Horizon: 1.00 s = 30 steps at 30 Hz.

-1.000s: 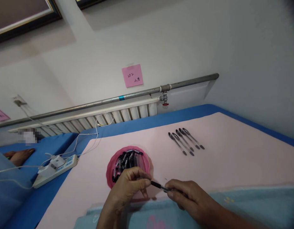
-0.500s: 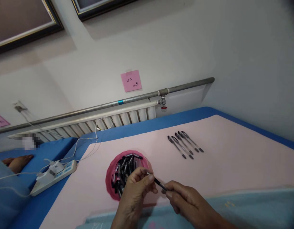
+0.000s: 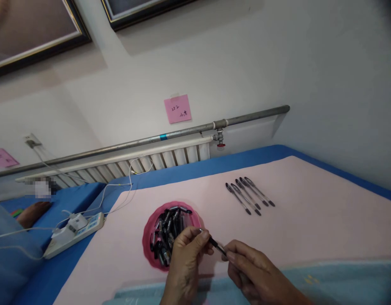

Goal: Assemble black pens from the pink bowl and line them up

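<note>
The left hand [image 3: 186, 256] pinches one end of a pen [image 3: 217, 245], the right hand [image 3: 251, 266] its other end, just right of the bowl [image 3: 146, 239]. It slants more steeply than a second ago.

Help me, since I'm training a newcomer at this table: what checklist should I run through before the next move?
1. Held pen gripped by both left hand and right hand: ok.
2. Held pen's right-hand end in plain sight: not ok, fingers cover it.
3. Held pen's parts fully seated: cannot tell.
4. Five laid-out pens side by side on the pink sheet: ok.
5. Pink bowl upright, pens inside: ok.
6. Power strip apart from both hands: ok.
</note>
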{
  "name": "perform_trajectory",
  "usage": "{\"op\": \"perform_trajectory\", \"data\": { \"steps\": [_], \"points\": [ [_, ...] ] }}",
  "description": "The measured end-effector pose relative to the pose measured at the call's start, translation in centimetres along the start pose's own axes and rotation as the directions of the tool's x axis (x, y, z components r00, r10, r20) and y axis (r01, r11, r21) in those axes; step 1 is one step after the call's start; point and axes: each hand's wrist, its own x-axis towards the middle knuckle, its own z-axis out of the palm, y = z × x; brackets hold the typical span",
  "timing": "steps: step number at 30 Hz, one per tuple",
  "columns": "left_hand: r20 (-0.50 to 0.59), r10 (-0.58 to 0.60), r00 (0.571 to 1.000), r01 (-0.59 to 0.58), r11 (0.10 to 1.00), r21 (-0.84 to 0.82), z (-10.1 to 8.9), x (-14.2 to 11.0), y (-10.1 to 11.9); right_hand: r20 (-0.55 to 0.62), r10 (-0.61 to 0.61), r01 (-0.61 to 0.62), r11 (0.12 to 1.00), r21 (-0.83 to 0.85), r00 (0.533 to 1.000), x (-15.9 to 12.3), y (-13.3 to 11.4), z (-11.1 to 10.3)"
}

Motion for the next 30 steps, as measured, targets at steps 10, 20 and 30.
{"op": "perform_trajectory", "data": {
  "steps": [10, 20, 30],
  "points": [
    [-0.055, 0.089, 0.995, -0.088, 0.996, 0.020, -0.4, 0.6, -0.1, -0.080, -0.263, 0.221, 0.912, -0.346, 0.961, 0.2, 1.1, -0.5],
    [-0.064, 0.126, 0.990, -0.125, 0.992, 0.015, -0.6, 0.6, 0.2, -0.135, -0.315, 0.234, 0.877, -0.420, 0.939, 0.5, 1.1, -0.3],
    [-0.078, 0.095, 0.992, -0.102, 0.991, -0.091, -0.6, 0.6, 0.7, -0.205, -0.361, 0.232, 0.852, -0.470, 0.910, 0.2, 0.6, 0.1]
  ]
}}
